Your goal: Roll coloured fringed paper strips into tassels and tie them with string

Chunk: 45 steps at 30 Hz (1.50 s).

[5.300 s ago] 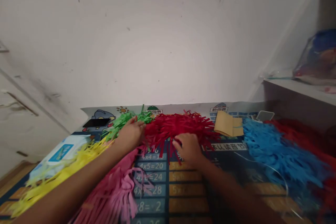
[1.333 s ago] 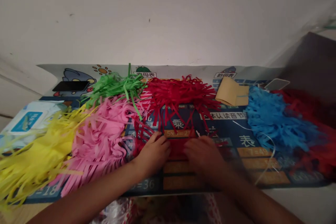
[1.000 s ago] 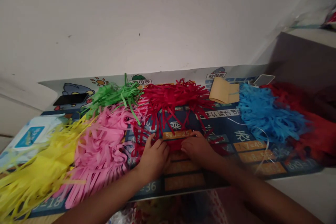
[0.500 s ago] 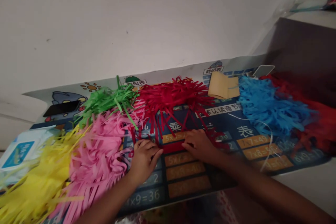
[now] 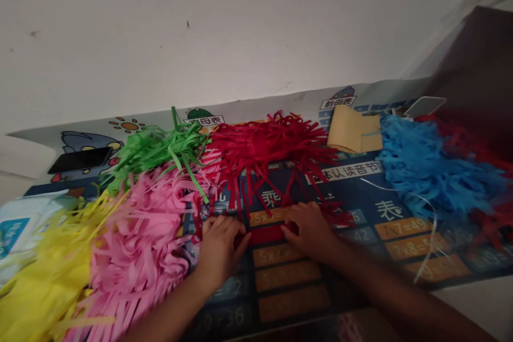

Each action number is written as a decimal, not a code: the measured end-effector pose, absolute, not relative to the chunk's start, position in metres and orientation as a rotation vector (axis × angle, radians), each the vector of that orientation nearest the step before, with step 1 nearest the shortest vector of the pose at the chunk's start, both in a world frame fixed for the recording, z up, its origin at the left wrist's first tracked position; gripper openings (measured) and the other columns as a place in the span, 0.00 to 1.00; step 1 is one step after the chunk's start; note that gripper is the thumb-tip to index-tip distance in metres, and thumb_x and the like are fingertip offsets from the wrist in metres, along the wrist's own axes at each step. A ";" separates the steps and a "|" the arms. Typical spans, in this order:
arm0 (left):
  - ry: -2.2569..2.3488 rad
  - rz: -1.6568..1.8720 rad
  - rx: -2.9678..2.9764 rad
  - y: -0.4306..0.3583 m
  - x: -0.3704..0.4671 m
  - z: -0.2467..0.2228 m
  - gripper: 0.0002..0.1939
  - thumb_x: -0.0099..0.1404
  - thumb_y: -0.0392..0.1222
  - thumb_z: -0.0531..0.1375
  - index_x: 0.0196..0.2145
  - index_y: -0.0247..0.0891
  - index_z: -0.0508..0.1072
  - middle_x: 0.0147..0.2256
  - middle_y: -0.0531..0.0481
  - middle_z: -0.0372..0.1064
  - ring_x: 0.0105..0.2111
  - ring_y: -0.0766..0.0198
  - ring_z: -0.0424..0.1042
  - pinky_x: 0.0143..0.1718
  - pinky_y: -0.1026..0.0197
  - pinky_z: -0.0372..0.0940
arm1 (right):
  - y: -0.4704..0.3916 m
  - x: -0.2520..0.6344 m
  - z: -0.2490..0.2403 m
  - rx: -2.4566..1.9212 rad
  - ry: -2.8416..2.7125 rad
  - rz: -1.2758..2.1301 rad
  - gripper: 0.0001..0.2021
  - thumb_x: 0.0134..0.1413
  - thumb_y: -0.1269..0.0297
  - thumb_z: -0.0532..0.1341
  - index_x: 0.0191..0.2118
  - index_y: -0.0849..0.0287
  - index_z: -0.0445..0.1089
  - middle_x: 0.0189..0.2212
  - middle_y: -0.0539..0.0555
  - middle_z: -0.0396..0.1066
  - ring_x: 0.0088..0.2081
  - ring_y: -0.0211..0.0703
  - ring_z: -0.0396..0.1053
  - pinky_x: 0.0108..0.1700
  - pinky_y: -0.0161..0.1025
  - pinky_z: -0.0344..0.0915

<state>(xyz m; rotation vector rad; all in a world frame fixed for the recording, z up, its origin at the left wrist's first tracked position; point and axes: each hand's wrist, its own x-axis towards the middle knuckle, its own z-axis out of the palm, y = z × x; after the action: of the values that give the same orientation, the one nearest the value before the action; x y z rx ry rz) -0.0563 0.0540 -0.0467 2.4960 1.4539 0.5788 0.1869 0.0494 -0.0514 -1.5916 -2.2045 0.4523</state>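
A narrow red strip (image 5: pixel 265 234) stretches flat between my two hands, low over the printed mat. At its left end is my left hand (image 5: pixel 219 243), fingers bent and thumb against the strip. My right hand (image 5: pixel 308 228) pinches the other end, its fingers curled. Just beyond them spreads a bunch of red fringed streamers (image 5: pixel 266 141), some strands hanging toward my knuckles. Whether the strip joins that bunch is hidden by my hands. Pink fringe (image 5: pixel 140 240) lies close to the left of my left hand.
Green fringe (image 5: pixel 156 149), yellow fringe (image 5: pixel 52 272), a dark phone (image 5: pixel 80 160) and a pale blue-white packet (image 5: pixel 30 224) lie left. Right are tan paper pieces (image 5: pixel 347 131), blue fringe (image 5: pixel 436 165), orange-red fringe (image 5: pixel 495 224) and white cord (image 5: pixel 430 246). A wall (image 5: pixel 240 26) rises behind.
The view has moved slightly closer, so things at both sides sit farther outward. My hands keep their hold on the red strip, with only slight finger shifts.
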 end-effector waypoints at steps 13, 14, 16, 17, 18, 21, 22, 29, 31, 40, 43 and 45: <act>1.274 0.451 2.925 0.036 -0.035 -0.031 0.06 0.63 0.43 0.60 0.36 0.40 0.74 0.34 0.50 0.73 0.45 0.54 0.66 0.59 0.42 0.45 | 0.042 0.207 -0.047 -1.011 -2.640 -0.083 0.07 0.64 0.70 0.58 0.35 0.56 0.71 0.36 0.50 0.75 0.44 0.45 0.64 0.51 0.49 0.49; 1.280 0.459 2.914 0.037 -0.034 -0.031 0.06 0.63 0.43 0.60 0.36 0.39 0.74 0.34 0.50 0.73 0.44 0.54 0.66 0.59 0.42 0.46 | 0.044 0.204 -0.046 -1.070 -2.605 -0.048 0.07 0.63 0.70 0.58 0.33 0.56 0.71 0.34 0.50 0.75 0.43 0.45 0.64 0.50 0.48 0.50; 1.295 0.496 2.897 0.039 -0.032 -0.032 0.03 0.64 0.40 0.60 0.35 0.39 0.74 0.32 0.51 0.73 0.42 0.56 0.66 0.58 0.42 0.47 | 0.045 0.195 -0.042 -1.202 -2.538 0.024 0.06 0.61 0.69 0.61 0.32 0.56 0.72 0.34 0.51 0.75 0.42 0.45 0.65 0.48 0.48 0.50; 1.307 0.508 2.892 0.040 -0.032 -0.033 0.02 0.64 0.38 0.60 0.34 0.39 0.73 0.31 0.52 0.73 0.40 0.57 0.67 0.57 0.42 0.47 | 0.044 0.189 -0.039 -1.238 -2.520 0.038 0.04 0.60 0.68 0.62 0.34 0.56 0.72 0.35 0.52 0.75 0.42 0.46 0.65 0.48 0.48 0.50; 1.317 0.512 2.890 0.040 -0.032 -0.034 0.03 0.64 0.37 0.60 0.33 0.40 0.73 0.30 0.52 0.72 0.40 0.58 0.67 0.57 0.42 0.48 | 0.044 0.184 -0.037 -1.241 -2.521 0.026 0.02 0.59 0.67 0.62 0.37 0.56 0.73 0.37 0.53 0.75 0.43 0.47 0.65 0.48 0.49 0.50; 1.300 0.496 2.900 0.040 -0.035 -0.037 0.05 0.65 0.36 0.60 0.31 0.40 0.73 0.29 0.54 0.72 0.39 0.60 0.66 0.57 0.44 0.48 | 0.040 0.175 -0.037 -1.109 -2.582 -0.075 0.03 0.60 0.68 0.62 0.40 0.56 0.73 0.40 0.56 0.75 0.43 0.48 0.64 0.47 0.48 0.50; 1.279 0.488 2.909 0.038 -0.037 -0.039 0.04 0.65 0.36 0.60 0.32 0.41 0.74 0.30 0.55 0.73 0.39 0.60 0.66 0.57 0.45 0.48 | 0.040 0.175 -0.041 -1.058 -2.603 -0.088 0.03 0.61 0.69 0.61 0.37 0.57 0.73 0.39 0.55 0.75 0.42 0.47 0.64 0.45 0.47 0.50; 1.246 0.766 2.631 0.029 -0.062 -0.050 0.05 0.67 0.39 0.60 0.36 0.47 0.77 0.32 0.57 0.75 0.37 0.64 0.69 0.53 0.49 0.50 | 0.041 0.213 -0.066 -1.104 -2.416 0.217 0.07 0.61 0.71 0.60 0.32 0.55 0.73 0.33 0.49 0.74 0.36 0.43 0.64 0.41 0.44 0.49; 1.271 0.756 2.547 0.031 -0.063 -0.047 0.05 0.67 0.40 0.60 0.35 0.46 0.77 0.32 0.55 0.75 0.37 0.63 0.69 0.52 0.49 0.51 | 0.042 0.215 -0.062 -1.191 -2.416 0.310 0.06 0.61 0.70 0.60 0.32 0.56 0.72 0.33 0.51 0.74 0.37 0.44 0.64 0.41 0.43 0.50; 1.447 0.583 2.505 0.042 -0.050 -0.040 0.08 0.66 0.39 0.57 0.28 0.39 0.73 0.29 0.51 0.71 0.34 0.59 0.67 0.44 0.50 0.55 | 0.056 0.201 -0.049 -1.409 -2.449 0.430 0.04 0.55 0.70 0.62 0.29 0.59 0.67 0.30 0.51 0.68 0.35 0.44 0.63 0.38 0.41 0.50; 1.474 0.556 2.514 0.045 -0.049 -0.043 0.08 0.64 0.39 0.59 0.26 0.39 0.71 0.27 0.52 0.70 0.33 0.59 0.66 0.44 0.51 0.55 | 0.058 0.202 -0.052 -1.431 -2.398 0.477 0.06 0.54 0.71 0.62 0.28 0.58 0.67 0.28 0.50 0.68 0.34 0.44 0.63 0.38 0.41 0.50; 1.475 0.566 2.513 0.045 -0.049 -0.044 0.07 0.63 0.38 0.60 0.27 0.39 0.72 0.27 0.52 0.70 0.33 0.60 0.66 0.43 0.51 0.55 | 0.058 0.203 -0.053 -1.444 -2.362 0.513 0.05 0.53 0.71 0.63 0.29 0.58 0.67 0.28 0.50 0.68 0.34 0.43 0.64 0.37 0.41 0.50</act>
<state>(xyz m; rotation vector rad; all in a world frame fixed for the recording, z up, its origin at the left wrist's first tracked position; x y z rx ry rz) -0.0491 0.0452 -0.0443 2.5132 1.4754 0.5656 0.2034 0.0584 -0.0533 -1.4437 -2.3622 0.5126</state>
